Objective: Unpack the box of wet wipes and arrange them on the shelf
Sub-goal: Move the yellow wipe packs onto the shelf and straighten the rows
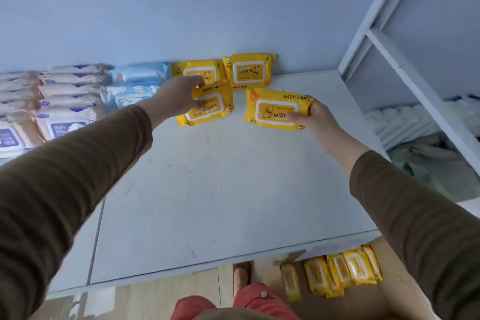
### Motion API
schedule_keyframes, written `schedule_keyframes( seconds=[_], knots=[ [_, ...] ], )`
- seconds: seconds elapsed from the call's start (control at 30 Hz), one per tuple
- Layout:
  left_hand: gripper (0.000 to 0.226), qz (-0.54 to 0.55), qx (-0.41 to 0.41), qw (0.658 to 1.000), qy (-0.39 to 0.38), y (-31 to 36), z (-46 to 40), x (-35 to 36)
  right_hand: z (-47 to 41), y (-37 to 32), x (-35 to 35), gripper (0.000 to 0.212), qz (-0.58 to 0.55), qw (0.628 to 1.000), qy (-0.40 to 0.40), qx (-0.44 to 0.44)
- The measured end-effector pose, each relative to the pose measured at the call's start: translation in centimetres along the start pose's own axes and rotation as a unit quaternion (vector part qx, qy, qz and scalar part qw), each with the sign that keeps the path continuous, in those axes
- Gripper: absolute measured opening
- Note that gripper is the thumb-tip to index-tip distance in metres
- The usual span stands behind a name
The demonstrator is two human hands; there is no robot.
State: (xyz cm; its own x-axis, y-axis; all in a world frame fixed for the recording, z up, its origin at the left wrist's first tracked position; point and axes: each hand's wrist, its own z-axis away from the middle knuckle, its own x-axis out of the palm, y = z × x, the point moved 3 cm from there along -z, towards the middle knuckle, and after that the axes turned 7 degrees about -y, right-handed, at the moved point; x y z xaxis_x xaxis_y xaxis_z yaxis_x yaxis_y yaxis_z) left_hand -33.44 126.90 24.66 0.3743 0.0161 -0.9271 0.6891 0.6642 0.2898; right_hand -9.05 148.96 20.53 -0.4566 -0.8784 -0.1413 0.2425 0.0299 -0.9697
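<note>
On the pale shelf point(220, 189), my left hand point(179, 96) grips one yellow wipes pack point(207, 109) near the back wall. My right hand point(315, 117) grips another pack point(275, 109), to its right. The box point(363, 301) sits below the shelf edge.

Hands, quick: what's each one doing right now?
Left hand: closed on a yellow wipes pack, at the shelf.
Right hand: closed on another yellow wipes pack, over the shelf.
</note>
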Motion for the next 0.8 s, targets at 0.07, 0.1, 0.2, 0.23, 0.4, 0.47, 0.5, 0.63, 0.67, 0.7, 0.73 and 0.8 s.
schedule_keyframes(
  seconds=[0.07,0.1,0.2,0.23,0.4,0.47,0.5,0.63,0.67,0.7,0.73,0.8],
  knots=[
    [0.058,-0.006,-0.007,1.000,-0.013,-0.7,-2.4,-0.5,-3.7,-0.3,0.1,0.028,-0.004,1.000,-0.019,0.002],
    [0.060,-0.007,-0.010,1.000,-0.017,-1.0,-3.5,-0.7,-5.4,-0.5,0.2,0.029,-0.003,1.000,-0.026,0.005],
    [0.060,-0.003,-0.014,0.999,-0.033,-1.9,-6.2,-1.0,-10.0,-0.4,0.5,0.032,0.008,0.999,-0.034,0.014],
    [0.059,-0.002,-0.013,0.999,-0.035,-2.1,-6.9,-1.0,-11.4,-0.2,0.5,0.034,0.012,0.999,-0.034,0.020],
    [0.058,-0.043,-0.004,0.998,-0.040,-2.9,-9.6,-0.8,-16.3,1.2,1.3,0.034,0.019,0.998,-0.051,0.036],
    [0.057,-0.072,0.006,0.997,-0.029,-3.0,-10.1,-1.0,-17.6,1.5,1.8,0.036,0.025,0.998,-0.054,0.038],
    [0.056,-0.086,0.015,0.996,-0.019,-3.1,-10.3,-1.1,-18.1,1.6,2.2,0.038,0.045,0.997,-0.054,0.035],
    [0.052,-0.111,0.016,0.993,0.022,-3.8,-10.5,-0.3,-18.8,1.8,2.7,0.049,0.206,0.978,0.032,0.010],
    [0.051,-0.112,0.011,0.993,0.031,-3.9,-10.5,-0.1,-18.8,1.9,2.6,0.049,0.226,0.972,0.060,0.000],
    [0.050,-0.112,0.006,0.993,0.039,-4.0,-10.5,0.1,-18.8,1.8,2.7,0.047,0.234,0.969,0.077,-0.009],
    [0.050,-0.111,0.003,0.993,0.045,-3.9,-10.4,0.2,-18.8,1.9,2.9,0.045,0.239,0.967,0.085,-0.013],
    [0.048,-0.110,0.000,0.992,0.054,-3.7,-10.2,0.3,-18.5,1.7,3.1,0.044,0.254,0.962,0.098,-0.009]
  ],
)
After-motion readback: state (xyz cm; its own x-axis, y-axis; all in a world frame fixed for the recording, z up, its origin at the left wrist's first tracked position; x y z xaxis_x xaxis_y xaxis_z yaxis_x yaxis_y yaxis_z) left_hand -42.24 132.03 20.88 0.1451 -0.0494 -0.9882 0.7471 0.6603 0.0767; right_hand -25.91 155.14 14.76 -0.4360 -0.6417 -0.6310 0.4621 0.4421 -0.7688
